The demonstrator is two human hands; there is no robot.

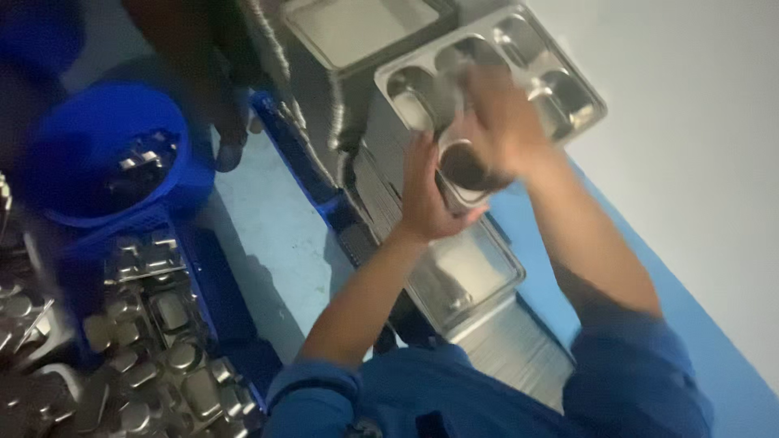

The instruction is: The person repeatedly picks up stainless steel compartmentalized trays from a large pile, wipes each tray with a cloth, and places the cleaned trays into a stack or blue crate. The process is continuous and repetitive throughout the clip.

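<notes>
I hold a steel compartment tray (519, 57) tilted up in front of me. My left hand (426, 199) grips its near edge from below. My right hand (503, 122), blurred by motion, lies over the tray's round compartments; whether it holds anything against the metal I cannot tell. Directly beneath the tray stand tall stacks of more steel trays (471, 280), the top one facing up.
A blue tub (105, 150) with metal pieces stands at the left. Below it a blue crate (219, 300) holds several steel trays (154, 349). Another person's dark arm (211, 73) reaches down at the upper left. A grey wall (698, 122) runs along the right.
</notes>
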